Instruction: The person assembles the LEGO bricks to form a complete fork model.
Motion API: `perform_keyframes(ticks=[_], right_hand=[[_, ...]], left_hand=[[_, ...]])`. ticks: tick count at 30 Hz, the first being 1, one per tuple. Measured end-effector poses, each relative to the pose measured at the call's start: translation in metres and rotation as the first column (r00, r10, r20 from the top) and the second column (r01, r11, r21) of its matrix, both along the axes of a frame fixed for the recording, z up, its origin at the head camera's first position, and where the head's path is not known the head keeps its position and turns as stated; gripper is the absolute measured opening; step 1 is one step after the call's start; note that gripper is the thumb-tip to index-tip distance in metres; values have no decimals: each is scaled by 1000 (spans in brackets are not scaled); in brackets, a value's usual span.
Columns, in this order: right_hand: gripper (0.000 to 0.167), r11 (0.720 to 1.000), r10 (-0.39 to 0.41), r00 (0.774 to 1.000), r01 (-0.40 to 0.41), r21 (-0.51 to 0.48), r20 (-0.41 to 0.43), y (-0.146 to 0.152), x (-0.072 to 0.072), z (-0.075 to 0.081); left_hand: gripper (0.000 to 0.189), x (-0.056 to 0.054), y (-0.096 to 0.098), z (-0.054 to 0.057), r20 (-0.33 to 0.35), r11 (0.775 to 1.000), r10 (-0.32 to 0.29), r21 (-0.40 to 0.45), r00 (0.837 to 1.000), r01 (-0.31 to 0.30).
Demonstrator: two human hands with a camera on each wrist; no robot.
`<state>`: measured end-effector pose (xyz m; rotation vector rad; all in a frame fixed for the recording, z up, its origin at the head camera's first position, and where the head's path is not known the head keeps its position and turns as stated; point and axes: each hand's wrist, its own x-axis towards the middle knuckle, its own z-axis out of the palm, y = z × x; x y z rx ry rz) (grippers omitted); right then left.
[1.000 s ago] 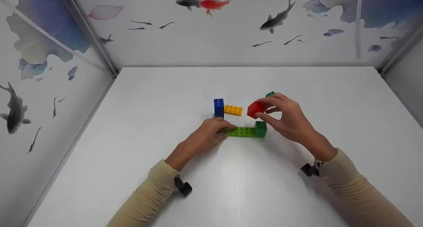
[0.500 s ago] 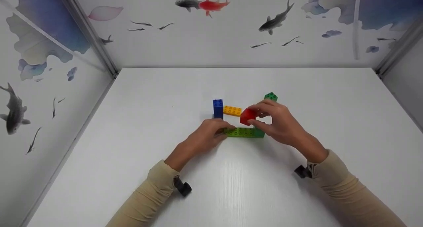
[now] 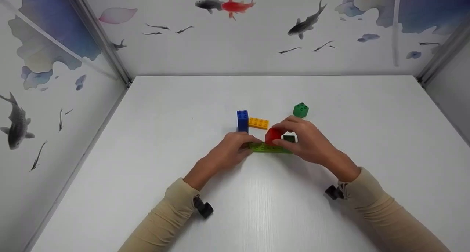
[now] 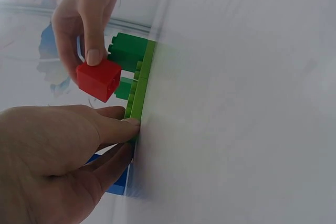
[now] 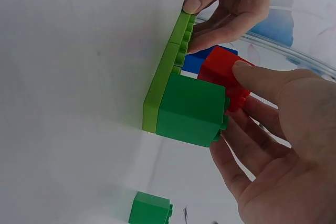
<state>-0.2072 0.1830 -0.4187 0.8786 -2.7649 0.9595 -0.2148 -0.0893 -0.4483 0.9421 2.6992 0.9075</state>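
Note:
My left hand (image 3: 229,149) pinches the left end of a light green strip (image 3: 266,148) of low studded toy bricks lying on the table; a seam crosses the strip in both wrist views. On its right end stands a dark green brick (image 5: 191,108). Between thumb and fingers my right hand (image 3: 310,141) holds a red brick (image 3: 272,136). In the left wrist view the red brick (image 4: 97,80) is tilted, with a gap between it and the strip's studs. It hangs over the middle of the strip, left of the dark green brick.
Behind my left hand stands a tall blue brick (image 3: 242,120), with a flat yellow brick (image 3: 258,123) to its right. Another green brick (image 3: 300,110) sits farther back on the right. White panels with painted fish (image 3: 237,5) bound the table (image 3: 176,109) at the back and sides.
My right hand has carried the red brick leftward and down, closer to the light green strip. The far green brick has come into full view. My left hand has stayed in place.

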Motion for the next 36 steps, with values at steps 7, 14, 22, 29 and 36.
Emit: perform_keyframes(ticks=[7,14,22,29,36], right_hand=[[36,999,-18,1000,17,44,17,0,-1,-3],[36,998,-28,998,25,54,48,-1,-1,-4],[36,997,-37,998,33,76,50,0,-1,-4],[37,995,-53,996,46,94,67,-3,0,-5],[37,993,-53,997,47,110,55,-8,2,-5]], left_hand=[[38,0,0,0,9,1000,-3,12,1000,3],[38,0,1,1,18,1000,2,14,1000,-2],[38,0,0,0,8,1000,1,18,1000,-1],[38,0,0,-1,-3,1000,2,24,1000,-2],[38,0,0,-1,-6,1000,6,23,1000,-6]])
